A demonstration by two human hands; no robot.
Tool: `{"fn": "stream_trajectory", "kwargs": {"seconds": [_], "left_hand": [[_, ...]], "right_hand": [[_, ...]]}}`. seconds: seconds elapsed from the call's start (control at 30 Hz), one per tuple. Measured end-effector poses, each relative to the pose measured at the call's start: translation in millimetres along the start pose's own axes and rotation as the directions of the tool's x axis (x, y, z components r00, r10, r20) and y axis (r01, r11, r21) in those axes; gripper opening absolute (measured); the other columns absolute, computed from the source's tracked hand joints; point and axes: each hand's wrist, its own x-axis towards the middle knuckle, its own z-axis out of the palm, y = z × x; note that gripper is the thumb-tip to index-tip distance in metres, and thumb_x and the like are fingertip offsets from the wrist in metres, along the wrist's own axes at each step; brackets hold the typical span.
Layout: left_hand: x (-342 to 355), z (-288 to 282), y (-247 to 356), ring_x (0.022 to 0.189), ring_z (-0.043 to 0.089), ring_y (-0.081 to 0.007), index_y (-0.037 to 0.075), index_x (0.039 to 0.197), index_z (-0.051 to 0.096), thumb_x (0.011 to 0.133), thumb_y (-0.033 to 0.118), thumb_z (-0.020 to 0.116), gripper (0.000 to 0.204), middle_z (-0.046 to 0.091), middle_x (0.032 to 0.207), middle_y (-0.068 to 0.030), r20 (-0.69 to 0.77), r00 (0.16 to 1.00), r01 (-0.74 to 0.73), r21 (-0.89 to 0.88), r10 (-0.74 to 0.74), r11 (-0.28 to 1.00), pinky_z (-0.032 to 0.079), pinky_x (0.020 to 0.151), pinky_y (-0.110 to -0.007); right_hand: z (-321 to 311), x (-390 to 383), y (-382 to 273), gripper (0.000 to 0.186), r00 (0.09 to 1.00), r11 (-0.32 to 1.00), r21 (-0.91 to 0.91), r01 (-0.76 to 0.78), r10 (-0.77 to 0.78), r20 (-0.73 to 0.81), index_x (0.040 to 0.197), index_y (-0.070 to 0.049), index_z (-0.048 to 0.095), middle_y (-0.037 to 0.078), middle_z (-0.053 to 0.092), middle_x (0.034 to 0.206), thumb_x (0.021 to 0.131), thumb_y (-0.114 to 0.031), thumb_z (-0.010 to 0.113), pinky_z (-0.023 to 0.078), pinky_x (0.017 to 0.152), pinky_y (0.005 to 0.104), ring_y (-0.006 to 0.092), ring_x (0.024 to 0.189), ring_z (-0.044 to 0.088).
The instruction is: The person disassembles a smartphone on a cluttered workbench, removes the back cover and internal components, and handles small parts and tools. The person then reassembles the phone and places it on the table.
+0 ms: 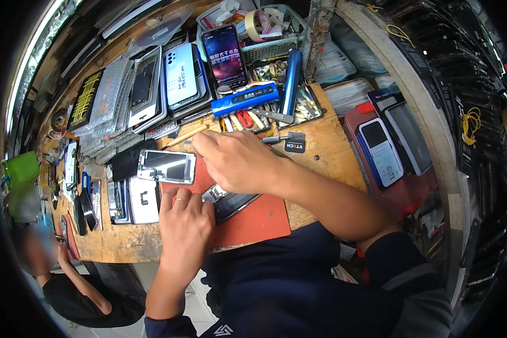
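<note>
Head view: opened phone (231,204) lying just right of left hand (187,222), apparently nearer one, and partly beneath right hand (239,163); long axis apparently slanting away rightward; both hands curling, grasp unclear.

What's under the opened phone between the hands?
A red mat lies under the opened phone, showing past its lower edge. Whatever sits directly beneath the phone is covered; the left hand and right hand also hide parts of the phone.
</note>
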Motion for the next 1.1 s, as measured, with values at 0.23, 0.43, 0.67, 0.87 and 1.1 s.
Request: {"fn": "stream_trajectory", "kwargs": {"seconds": [0.23,0.43,0.67,0.87,1.1], "left_hand": [[-0.8,3.7,0.9,0.084,0.062,-0.0286,0.006,0.073,0.061,0.076,0.009,0.07,0.01,0.06,0.077,-0.0099,-0.016,1.0,0.014,0.012,-0.014,1.0,0.049,0.086,-0.044],[1.3,1.8,-2.2,0.084,0.062,-0.0285,0.008,0.072,0.062,0.076,0.01,0.07,0.009,0.061,0.077,-0.0093,0.011,1.0,0.015,0.017,-0.015,1.0,0.048,0.081,-0.042],[6.0,-5.1,7.1,0.089,0.065,-0.0238,0.008,0.076,0.068,0.079,0.011,0.068,0.005,0.065,0.081,-0.0075,0.131,0.991,-0.011,0.159,-0.01,0.987,0.047,0.082,-0.038],[7.8,-4.9,13.1,0.091,0.065,-0.0233,0.008,0.077,0.069,0.08,0.011,0.068,0.005,0.066,0.082,-0.0074,0.169,0.985,-0.014,0.187,-0.018,0.982,0.046,0.077,-0.037],[6.8,-0.8,12.1,0.094,0.065,-0.0258,0.007,0.079,0.067,0.078,0.009,0.07,0.004,0.066,0.085,-0.0093,0.18,0.983,0.011,0.163,-0.041,0.987,0.047,0.079,-0.038]], "right_hand": [[2.1,-1.2,-4.2,0.02,1.0,1.0,0.003,0.004,-0.004,0.012,0.103,0.001,0.051,0.022,0.068,0.094,0.087,0.0,0.064,0.057,0.068,0.054,0.0463,0.083,0.07],[0.2,0.1,0.2,0.02,1.0,1.0,-0.001,-0.001,0.001,0.0,0.103,0.001,0.051,0.023,0.068,0.094,0.087,0.0,0.063,0.056,0.068,0.0551,0.0471,0.081,0.07],[-0.3,0.2,-1.1,0.019,1.0,1.0,0.009,0.008,-0.008,0.0,0.103,0.001,0.05,0.023,0.067,0.092,0.088,0.0,0.062,0.055,0.067,0.0557,0.0479,0.081,0.069],[3.3,0.9,4.7,0.02,0.999,0.997,0.067,-0.039,0.04,-0.023,0.114,0.004,0.055,0.025,0.071,0.096,0.094,0.003,0.057,0.057,0.073,0.0533,0.0475,0.085,0.071],[-20.1,17.6,19.2,0.033,0.945,0.998,-0.057,-0.021,0.001,-0.327,0.128,0.003,0.059,0.021,0.071,0.097,0.096,0.004,0.054,0.058,0.078,0.0487,0.0411,0.088,0.072]]}}
